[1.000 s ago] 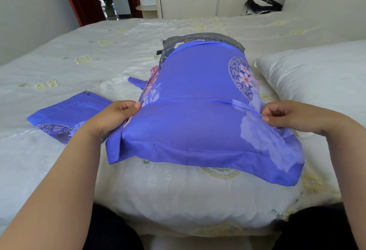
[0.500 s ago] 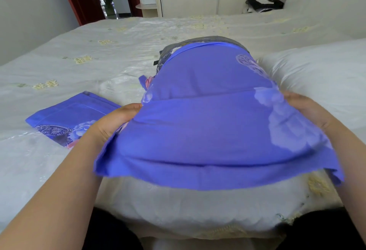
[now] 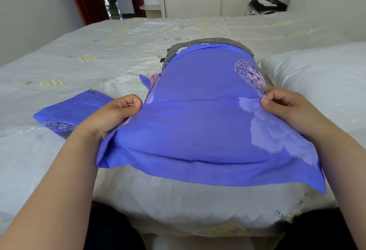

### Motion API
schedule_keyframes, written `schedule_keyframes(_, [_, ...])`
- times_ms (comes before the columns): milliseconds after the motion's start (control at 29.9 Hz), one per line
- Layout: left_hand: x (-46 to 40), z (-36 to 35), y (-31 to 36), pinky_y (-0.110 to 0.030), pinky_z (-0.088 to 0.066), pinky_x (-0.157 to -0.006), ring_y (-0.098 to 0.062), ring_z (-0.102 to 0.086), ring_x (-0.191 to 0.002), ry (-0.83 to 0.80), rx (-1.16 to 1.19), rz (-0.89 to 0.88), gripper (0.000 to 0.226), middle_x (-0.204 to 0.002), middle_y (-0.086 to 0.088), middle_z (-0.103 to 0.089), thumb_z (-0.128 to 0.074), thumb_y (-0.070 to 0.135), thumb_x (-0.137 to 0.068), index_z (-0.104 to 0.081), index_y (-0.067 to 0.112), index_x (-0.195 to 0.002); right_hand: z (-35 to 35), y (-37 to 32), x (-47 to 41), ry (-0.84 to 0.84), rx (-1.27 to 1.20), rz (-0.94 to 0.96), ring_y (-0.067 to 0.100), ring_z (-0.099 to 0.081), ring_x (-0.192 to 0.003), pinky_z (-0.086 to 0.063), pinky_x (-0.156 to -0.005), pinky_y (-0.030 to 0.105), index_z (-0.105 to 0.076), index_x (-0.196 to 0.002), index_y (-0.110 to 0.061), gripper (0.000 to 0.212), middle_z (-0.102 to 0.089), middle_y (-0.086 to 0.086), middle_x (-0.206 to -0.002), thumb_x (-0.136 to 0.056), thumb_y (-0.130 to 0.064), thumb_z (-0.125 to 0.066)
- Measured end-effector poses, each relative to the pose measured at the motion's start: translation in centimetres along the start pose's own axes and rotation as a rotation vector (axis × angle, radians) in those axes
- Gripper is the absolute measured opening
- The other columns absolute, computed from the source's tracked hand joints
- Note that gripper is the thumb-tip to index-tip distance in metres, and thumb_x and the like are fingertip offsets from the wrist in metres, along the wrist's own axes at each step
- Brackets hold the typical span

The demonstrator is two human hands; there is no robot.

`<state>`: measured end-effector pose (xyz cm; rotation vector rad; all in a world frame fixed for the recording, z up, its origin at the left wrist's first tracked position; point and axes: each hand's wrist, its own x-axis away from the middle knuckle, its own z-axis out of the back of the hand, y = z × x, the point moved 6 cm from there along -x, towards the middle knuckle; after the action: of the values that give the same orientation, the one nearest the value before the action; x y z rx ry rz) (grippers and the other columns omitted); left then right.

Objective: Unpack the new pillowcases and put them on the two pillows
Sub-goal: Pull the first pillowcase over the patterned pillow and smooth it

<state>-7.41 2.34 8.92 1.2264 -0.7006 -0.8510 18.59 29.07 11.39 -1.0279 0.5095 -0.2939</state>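
Near flap lowered vs prev frame. Pillowcase (image 3: 198, 126) edges pinched by L hand (image 3: 114, 115) & R hand (image 3: 285, 109) fingers. 2nd pillowcase (image 3: 67, 115) folded left of L fingers; bare pillow (image 3: 320, 83) beyond R fingers: half left.

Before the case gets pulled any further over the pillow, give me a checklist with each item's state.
1. Left hand grips the blue pillowcase at its left edge: ok.
2. Right hand pinches its right edge: ok.
3. Pillow fully covered: not ok; a grey patterned end shows beyond the case.
4. Near corners seated: cannot tell.
5. Second pillowcase lies folded on the bed: ok.
6. White pillow on the right is bare: not ok.
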Motion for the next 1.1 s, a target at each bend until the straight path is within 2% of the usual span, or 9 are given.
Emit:
schedule_keyframes(100, [-0.4, -1.5, -0.7, -0.03, -0.027, -0.07, -0.018, -0.031, -0.073, -0.037, -0.135, 0.058, 0.017, -0.078, -0.004, -0.039, -0.059, 0.034, -0.085, -0.055, 0.018, -0.079, -0.3, 1.4, 0.1, -0.09, -0.06, -0.164, 0.006, -0.04, -0.062, -0.033, -0.057, 0.022, -0.055, -0.067, -0.015, 0.03, -0.047, -0.005, -0.065, -0.081, -0.041, -0.06])
schedule_keyframes(234, [-0.8, -1.5, 0.8, -0.009, -0.036, -0.066, 0.006, -0.046, -0.063, 0.258, -0.179, -0.097, 0.018, -0.071, 0.02, -0.055, -0.05, 0.011, -0.096, -0.055, 0.023, -0.084, 0.1, 1.4, 0.7, -0.125, 0.045, -0.172, 0.009, -0.043, -0.068, -0.036, -0.06, 0.018, -0.054, -0.07, -0.011, 0.063, -0.048, -0.002, -0.072, -0.059, -0.071, -0.069])
schedule_keyframes(367, [-0.4, -1.2, 1.3, -0.032, -0.052, -0.082, -0.014, -0.065, -0.09, 0.255, -0.102, -0.076, 0.017, -0.105, 0.003, -0.07, -0.063, 0.026, -0.09, -0.062, 0.033, -0.107, 0.6, 1.3, 0.3, -0.011, 0.036, -0.142, -0.004, -0.054, -0.096, -0.045, -0.084, 0.015, -0.058, -0.1, -0.03, 0.051, -0.057, -0.012, -0.108, -0.062, -0.059, -0.075])
schedule_keyframes(468, [-0.4, -1.3, 2.5, -0.041, -0.049, -0.088, -0.019, -0.064, -0.096, 0.237, -0.136, -0.061, 0.017, -0.113, 0.0, -0.068, -0.068, 0.024, -0.087, -0.063, 0.014, -0.1, 1.0, 0.0, -0.5, -0.025, 0.167, -0.109, 0.006, -0.046, -0.12, -0.042, -0.1, 0.024, -0.058, -0.099, -0.028, 0.024, -0.051, 0.0, -0.127, -0.08, -0.023, -0.073])
schedule_keyframes(568, [-1.0, -1.3, 3.4, -0.041, -0.046, -0.091, -0.012, -0.062, -0.096, 0.197, -0.212, -0.091, 0.012, -0.12, 0.001, -0.065, -0.067, 0.014, -0.087, -0.058, 0.007, -0.083, 1.3, -1.7, -1.2, -0.052, 0.285, -0.06, 0.032, -0.053, -0.112, -0.036, -0.082, 0.003, -0.06, -0.078, -0.005, 0.009, -0.058, 0.024, -0.111, -0.082, -0.003, -0.068])
schedule_keyframes(702, [-1.2, -0.9, 3.9, -0.038, -0.04, -0.082, -0.017, -0.052, -0.087, 0.115, -0.274, -0.066, 0.016, -0.1, -0.013, -0.064, -0.064, 0.035, -0.08, -0.056, 0.021, -0.075, 1.2, -2.5, -1.4, -0.05, 0.313, -0.045, 0.038, -0.057, -0.107, -0.036, -0.073, -0.002, -0.057, -0.072, -0.001, 0.015, -0.057, 0.033, -0.104, -0.085, 0.005, -0.062])
schedule_keyframes(902, [-2.1, -0.5, 4.5, -0.018, -0.037, -0.061, -0.006, -0.045, -0.061, 0.164, -0.274, -0.08, 0.025, -0.078, -0.001, -0.056, -0.049, 0.014, -0.098, -0.049, 0.02, -0.074, 2.1, -1.7, -2.0, 0.086, 0.288, -0.084, -0.009, -0.062, -0.079, -0.042, -0.07, 0.008, -0.051, -0.073, -0.017, 0.02, -0.067, 0.003, -0.109, -0.088, -0.01, -0.063])
schedule_keyframes(1002, [-2.6, -0.6, 4.7, -0.013, -0.031, -0.046, 0.0, -0.038, -0.04, 0.207, -0.349, -0.075, 0.024, -0.047, 0.016, -0.047, -0.043, 0.014, -0.099, -0.044, 0.015, -0.075, 2.0, -2.4, -2.0, 0.098, 0.36, -0.059, -0.001, -0.063, -0.09, -0.045, -0.078, 0.017, -0.05, -0.072, -0.02, 0.022, -0.068, -0.002, -0.104, -0.089, -0.014, -0.063])
schedule_keyframes(1102, [-2.8, -0.4, 4.2, -0.016, -0.028, -0.045, -0.003, -0.032, -0.043, 0.209, -0.416, -0.08, 0.025, -0.055, 0.009, -0.043, -0.044, 0.019, -0.099, -0.043, 0.017, -0.075, 1.8, -2.1, -1.9, 0.033, 0.332, -0.075, 0.008, -0.064, -0.102, -0.047, -0.091, 0.036, -0.05, -0.075, -0.016, 0.019, -0.067, -0.005, -0.107, -0.089, -0.014, -0.062])
